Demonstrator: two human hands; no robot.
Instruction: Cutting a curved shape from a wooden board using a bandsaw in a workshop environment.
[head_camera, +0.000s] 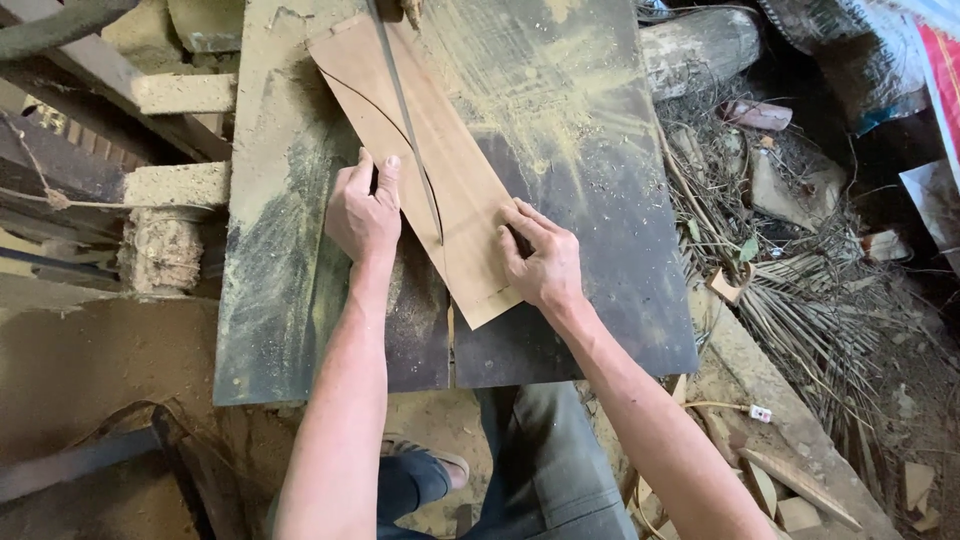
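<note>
Both hands pressed flat on the wooden board (440, 170), nothing pinched: my left hand (363, 212) on its left edge, my right hand (538, 262) near the close end. It's lying on the dusty saw table (590, 250) (sawdust everywhere), blade (405, 110) running through the curved cut.

Board (450, 170) on saw table (600, 200), blade (405, 110) between 2 hands.

A crumpled sack (905, 50), white with red and blue-green patches, lies at the upper right corner.
</note>
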